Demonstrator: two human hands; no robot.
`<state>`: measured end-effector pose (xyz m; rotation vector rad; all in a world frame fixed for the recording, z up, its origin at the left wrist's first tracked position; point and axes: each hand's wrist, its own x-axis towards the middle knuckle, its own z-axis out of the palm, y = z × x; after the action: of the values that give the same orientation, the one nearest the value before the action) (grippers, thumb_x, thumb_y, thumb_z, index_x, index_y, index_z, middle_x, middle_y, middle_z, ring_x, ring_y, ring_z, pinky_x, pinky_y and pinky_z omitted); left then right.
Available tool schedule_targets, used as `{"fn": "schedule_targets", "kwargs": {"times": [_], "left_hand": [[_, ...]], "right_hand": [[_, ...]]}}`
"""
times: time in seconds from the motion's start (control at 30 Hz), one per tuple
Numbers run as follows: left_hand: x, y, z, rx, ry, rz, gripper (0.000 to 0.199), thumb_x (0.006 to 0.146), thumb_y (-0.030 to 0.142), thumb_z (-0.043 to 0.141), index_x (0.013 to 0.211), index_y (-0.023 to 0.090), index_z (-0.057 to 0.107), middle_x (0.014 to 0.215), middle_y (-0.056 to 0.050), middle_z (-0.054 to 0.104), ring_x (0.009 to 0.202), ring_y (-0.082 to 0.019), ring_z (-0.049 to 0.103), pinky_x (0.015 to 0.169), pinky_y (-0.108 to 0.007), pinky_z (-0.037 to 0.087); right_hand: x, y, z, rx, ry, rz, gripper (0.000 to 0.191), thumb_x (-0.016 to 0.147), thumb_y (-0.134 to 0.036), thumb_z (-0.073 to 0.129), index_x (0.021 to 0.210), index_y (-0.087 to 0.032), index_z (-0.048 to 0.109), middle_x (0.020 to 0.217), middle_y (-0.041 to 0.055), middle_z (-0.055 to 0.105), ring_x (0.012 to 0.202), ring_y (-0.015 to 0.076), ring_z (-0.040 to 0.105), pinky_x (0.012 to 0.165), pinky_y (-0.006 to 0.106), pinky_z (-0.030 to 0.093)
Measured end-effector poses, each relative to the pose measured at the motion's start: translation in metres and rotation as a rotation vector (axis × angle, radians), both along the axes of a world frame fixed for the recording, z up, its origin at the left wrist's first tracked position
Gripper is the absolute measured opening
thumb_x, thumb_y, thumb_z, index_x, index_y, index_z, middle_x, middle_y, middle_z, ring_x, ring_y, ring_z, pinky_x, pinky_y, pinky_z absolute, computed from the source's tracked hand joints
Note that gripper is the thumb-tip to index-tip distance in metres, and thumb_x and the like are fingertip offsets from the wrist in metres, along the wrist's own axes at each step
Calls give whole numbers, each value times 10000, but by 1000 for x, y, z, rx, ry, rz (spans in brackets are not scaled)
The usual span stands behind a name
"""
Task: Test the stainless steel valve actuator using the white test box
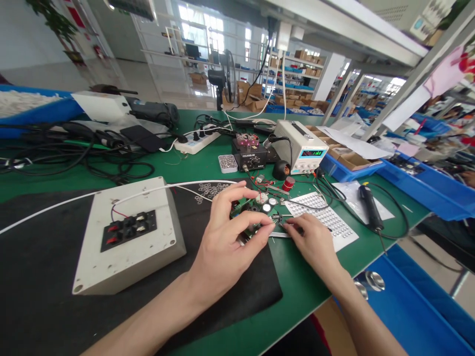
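Observation:
A green circuit board (241, 206) with round capacitors lies at the black mat's right edge, partly hidden behind my left hand (230, 232). The left thumb and index finger pinch together at the board's right side, on something too small to make out. My right hand (309, 237) is beside it, its thumb and fingertips closed near a small dark part (281, 219) with thin leads. Whether those fingers grip the part is unclear. A metal strip (280, 235) runs below the fingertips. Right of the board lies a white sheet (343, 225) with rows of small round pieces.
A grey box (133, 267) with red and black terminals stands left on the black mat (33, 296). A power supply (302, 148), soldering station (252, 159), solder spool (288, 184) and power strip (196, 143) are behind. Blue bins and a cabled black tool (370, 207) lie right.

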<state>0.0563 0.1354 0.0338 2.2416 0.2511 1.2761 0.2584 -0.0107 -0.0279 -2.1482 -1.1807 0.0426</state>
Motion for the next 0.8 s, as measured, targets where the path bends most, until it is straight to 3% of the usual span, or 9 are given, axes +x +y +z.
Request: {"fn": "schedule_targets", "kwargs": {"times": [0.23, 0.33, 0.47, 0.57, 0.67, 0.8], "left_hand": [[-1, 3, -1, -21, -3, 0, 135, 960, 136, 741, 994, 262, 777, 1331, -65, 588, 1457, -295, 478, 1254, -572, 418], [-2, 2, -1, -16, -2, -14, 134, 962, 142, 747, 991, 268, 781, 1340, -65, 581, 1461, -292, 468, 1262, -579, 400], [-3, 2, -1, -21, -8, -21, 125, 963, 143, 751, 973, 264, 781, 1340, -67, 575, 1464, -287, 462, 1264, -567, 389], [-3, 2, 0, -25, -11, -24, 114, 963, 144, 752, 965, 255, 780, 1341, -69, 569, 1464, -281, 462, 1263, -548, 388], [-3, 3, 0, -24, -11, -23, 111, 959, 141, 756, 960, 250, 777, 1342, -70, 562, 1463, -279, 460, 1261, -536, 388], [-3, 4, 1, -31, -14, -20, 117, 957, 133, 755, 962, 249, 774, 1337, -70, 562, 1460, -278, 466, 1254, -532, 395]], "right_hand": [[-2, 19, -3, -68, -64, 27, 103, 914, -297, 729, 860, -228, 785, 850, 57, 660, 802, 224, 595, 684, 333, 318], [-2, 23, 0, 28, -14, -14, 146, 924, -343, 709, 870, -214, 751, 878, 61, 677, 830, 228, 610, 719, 336, 368], [-1, 24, 10, 245, 131, -136, 325, 1034, -515, 598, 1061, -200, 669, 1071, 100, 717, 893, 234, 643, 772, 344, 456], [-3, 21, 20, 355, 303, -110, 402, 1060, -609, 541, 1120, -212, 560, 1156, 116, 721, 930, 218, 693, 778, 330, 526], [-10, 10, 29, 317, 500, 14, 447, 1028, -655, 589, 1107, -228, 481, 947, 55, 741, 643, 171, 683, 583, 278, 531], [-23, -15, 35, 134, 839, 137, 488, 989, -630, 687, 1178, -256, 437, 657, -58, 649, 365, 121, 503, 357, 174, 327]]}}
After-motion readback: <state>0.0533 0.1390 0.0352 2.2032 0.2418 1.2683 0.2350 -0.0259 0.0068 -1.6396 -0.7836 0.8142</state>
